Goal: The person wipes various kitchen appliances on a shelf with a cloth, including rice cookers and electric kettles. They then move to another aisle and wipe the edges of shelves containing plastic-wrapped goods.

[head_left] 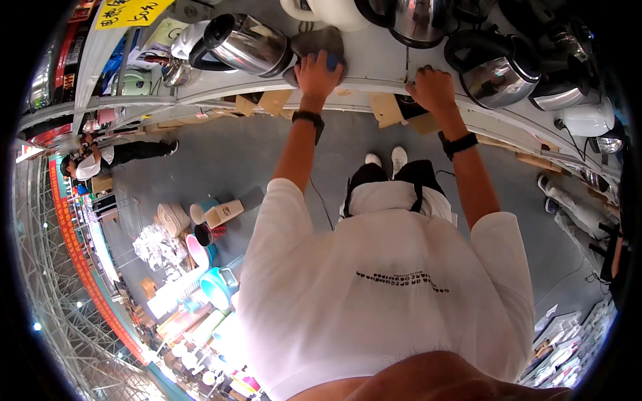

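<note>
My left hand [317,75] presses its fingers onto a dark grey cloth [314,39] with a blue patch, lying on the light shelf [368,60]. A steel kettle [247,45] with a black handle lies just left of it. My right hand [429,87] is curled at the shelf's front edge, right of the cloth; what its fingers hold, if anything, is hidden. Nearby are a white kettle [321,13], a steel kettle [418,27] at the top and another steel kettle [495,77] to the right of that hand.
Cardboard pieces [384,108] sit below the shelf edge, and a cable [319,200] runs along the grey floor [267,154]. Buckets and bins [214,287] stand at lower left. Another person [90,164] is at far left; someone's legs [562,194] show at right.
</note>
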A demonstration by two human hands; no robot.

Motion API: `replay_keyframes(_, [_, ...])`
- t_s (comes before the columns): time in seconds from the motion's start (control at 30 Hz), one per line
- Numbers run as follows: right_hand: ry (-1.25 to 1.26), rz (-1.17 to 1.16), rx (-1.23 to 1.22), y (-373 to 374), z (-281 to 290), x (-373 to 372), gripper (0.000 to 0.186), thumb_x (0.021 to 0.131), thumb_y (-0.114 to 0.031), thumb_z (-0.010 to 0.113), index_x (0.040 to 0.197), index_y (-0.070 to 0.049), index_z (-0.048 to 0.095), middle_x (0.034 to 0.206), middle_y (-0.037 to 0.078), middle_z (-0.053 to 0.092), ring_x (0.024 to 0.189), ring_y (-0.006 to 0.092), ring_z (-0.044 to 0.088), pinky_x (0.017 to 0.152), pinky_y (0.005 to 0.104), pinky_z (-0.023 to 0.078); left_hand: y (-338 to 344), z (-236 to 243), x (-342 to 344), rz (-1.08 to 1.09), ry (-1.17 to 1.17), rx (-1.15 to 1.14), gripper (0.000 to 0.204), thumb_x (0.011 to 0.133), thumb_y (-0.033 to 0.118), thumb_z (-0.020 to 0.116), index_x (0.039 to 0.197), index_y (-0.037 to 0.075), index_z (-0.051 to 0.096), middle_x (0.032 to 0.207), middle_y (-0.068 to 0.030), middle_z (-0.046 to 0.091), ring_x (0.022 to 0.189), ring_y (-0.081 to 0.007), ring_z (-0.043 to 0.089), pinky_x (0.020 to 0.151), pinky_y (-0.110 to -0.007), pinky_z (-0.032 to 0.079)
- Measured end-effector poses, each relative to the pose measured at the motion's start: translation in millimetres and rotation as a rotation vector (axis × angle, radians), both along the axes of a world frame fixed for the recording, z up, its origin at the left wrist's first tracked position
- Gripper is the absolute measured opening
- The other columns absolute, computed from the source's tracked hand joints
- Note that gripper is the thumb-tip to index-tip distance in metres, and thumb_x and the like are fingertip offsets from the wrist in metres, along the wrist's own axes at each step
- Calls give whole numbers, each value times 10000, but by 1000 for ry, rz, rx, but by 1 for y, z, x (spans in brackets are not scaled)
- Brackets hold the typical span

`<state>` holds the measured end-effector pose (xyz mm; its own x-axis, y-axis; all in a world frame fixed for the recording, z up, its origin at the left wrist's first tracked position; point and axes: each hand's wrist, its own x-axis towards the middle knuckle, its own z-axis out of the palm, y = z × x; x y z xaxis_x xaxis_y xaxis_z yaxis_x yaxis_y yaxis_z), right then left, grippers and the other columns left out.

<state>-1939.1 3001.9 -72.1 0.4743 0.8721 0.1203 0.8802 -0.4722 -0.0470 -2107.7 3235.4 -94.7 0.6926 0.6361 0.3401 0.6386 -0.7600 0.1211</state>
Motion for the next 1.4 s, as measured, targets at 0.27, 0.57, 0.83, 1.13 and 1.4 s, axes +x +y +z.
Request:
replay_keyframes(0.27, [100, -20, -28, -16, 5, 5, 256, 836, -289, 609, 854, -40, 666, 897, 130, 657, 793, 311, 676, 682, 437, 551, -81, 45, 87, 8, 242, -384, 569, 788, 556, 580, 1030, 47, 662, 959, -215, 689, 908, -404, 669, 786, -481, 546])
replay_keyframes(0.57, [198, -181, -65, -31, 16, -22, 333, 827, -359, 640, 892, -33, 660, 931, 144, 645, 834, 343, 677, 694, 459, 554, -50, 38, 75, 42, 217, -558, 795, 753, 623, 609, 1277, 35, 506, 1149, -246, 630, 1047, -409, 625, 897, -504, 493])
replay_keyframes(0.83, [117, -204, -33, -19, 11, -24, 357, 833, -370, 621, 900, -22, 658, 932, 179, 648, 783, 369, 672, 663, 475, 554, 55, 20, -7, 143, 257, -497, 632, 796, 505, 638, 1171, 0, 574, 1136, -255, 635, 1074, -411, 612, 902, -485, 492])
replay_keyframes(1.13, [317, 145, 312, 89, 15, -98, 413, 825, -216, 635, 1205, -66, 578, 1129, 187, 619, 1066, 367, 594, 889, 444, 500, -13, 32, -45, -195, 360, -571, 373, 807, 324, 629, 1019, 18, 664, 996, -197, 689, 924, -340, 679, 778, -456, 544])
replay_keyframes(1.4, [708, 576, 361, 194, -7, -153, 501, 753, -43, 639, 1240, -102, 539, 1160, 172, 616, 1061, 353, 588, 913, 426, 481, 52, -24, -100, -191, 152, -477, 271, 790, 217, 621, 994, 45, 668, 949, -181, 693, 876, -334, 685, 743, -450, 553])
